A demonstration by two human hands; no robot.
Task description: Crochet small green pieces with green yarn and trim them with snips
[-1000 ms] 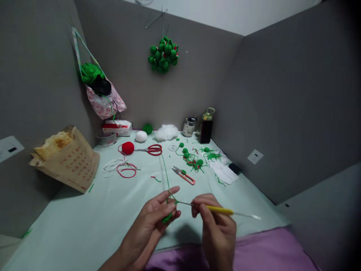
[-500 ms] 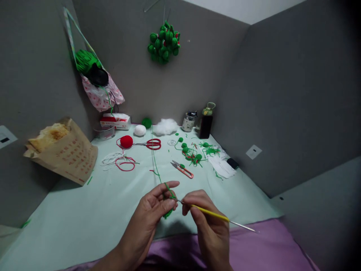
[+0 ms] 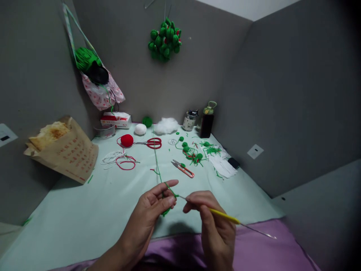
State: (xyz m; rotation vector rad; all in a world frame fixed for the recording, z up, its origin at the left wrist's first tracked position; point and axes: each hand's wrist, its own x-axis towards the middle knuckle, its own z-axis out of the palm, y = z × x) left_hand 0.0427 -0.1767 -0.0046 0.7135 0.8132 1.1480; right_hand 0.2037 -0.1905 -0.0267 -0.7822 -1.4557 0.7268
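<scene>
Slanting up-left, yellow crochet hook [image 3: 225, 216], tip at green yarn [image 3: 176, 195]

Near the front edge of the tabletop [image 3: 98, 210], part of a green yarn piece [image 3: 166, 212] is hidden by the left hand [image 3: 149, 210]; the tip of the hook [image 3: 225, 215] is too small to tell, and its handle is partly covered by the right hand [image 3: 214, 235]. At the left edge, bread [image 3: 52, 135] is partly hidden in a paper bag [image 3: 67, 158], its lettering too blurred to be read. Above the back edge, a hanger [image 3: 165, 9] is cut off.
</scene>
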